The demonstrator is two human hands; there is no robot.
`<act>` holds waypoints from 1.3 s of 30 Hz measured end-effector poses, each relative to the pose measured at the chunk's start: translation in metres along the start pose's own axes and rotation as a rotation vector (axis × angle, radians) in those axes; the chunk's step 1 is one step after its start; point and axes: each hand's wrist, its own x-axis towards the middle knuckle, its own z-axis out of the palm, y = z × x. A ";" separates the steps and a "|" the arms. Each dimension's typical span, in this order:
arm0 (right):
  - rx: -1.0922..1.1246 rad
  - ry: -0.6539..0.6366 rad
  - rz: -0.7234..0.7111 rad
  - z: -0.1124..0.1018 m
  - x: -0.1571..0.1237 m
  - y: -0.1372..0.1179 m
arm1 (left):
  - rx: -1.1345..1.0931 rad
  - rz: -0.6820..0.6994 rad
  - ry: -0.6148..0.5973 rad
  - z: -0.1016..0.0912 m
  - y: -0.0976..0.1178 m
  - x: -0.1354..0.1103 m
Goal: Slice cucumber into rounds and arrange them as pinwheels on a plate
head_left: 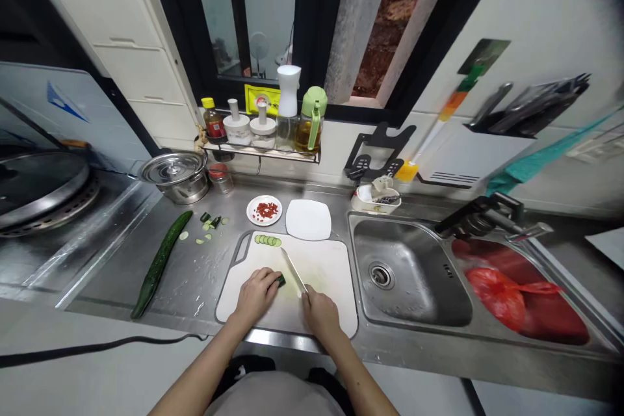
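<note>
My left hand [257, 294] lies curled over a short piece of cucumber [281, 280] on the white cutting board [326, 273], fingers pressed onto it. My right hand [319, 312] grips the handle of a knife [294, 270], whose blade slants up and left beside the cucumber piece. A row of several cut cucumber slices [268, 240] rests at the board's far edge.
A whole cucumber [158, 263] and cucumber trimmings [207, 227] lie on the steel counter to the left. A small plate of red chilli [264, 210] and a white square plate [308, 219] sit behind the board. A double sink [404, 273] is at the right; a steel pot [174, 175] at the back left.
</note>
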 end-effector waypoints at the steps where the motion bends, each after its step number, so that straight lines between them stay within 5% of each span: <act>1: -0.010 0.021 0.013 0.000 0.000 0.003 | 0.000 -0.014 -0.015 0.000 0.000 -0.001; 17: -0.120 0.280 0.025 -0.001 -0.001 0.023 | -0.042 -0.046 -0.042 0.000 0.003 -0.013; 25: -0.147 0.345 -0.013 0.005 -0.006 0.029 | -0.104 -0.208 0.155 -0.016 0.013 0.003; 33: -0.183 0.453 -0.125 0.011 -0.014 0.033 | -0.121 -0.107 -0.229 -0.030 0.041 0.048; 39: -0.169 0.429 -0.062 0.015 -0.022 0.046 | -0.242 -0.233 -0.159 -0.017 0.034 0.059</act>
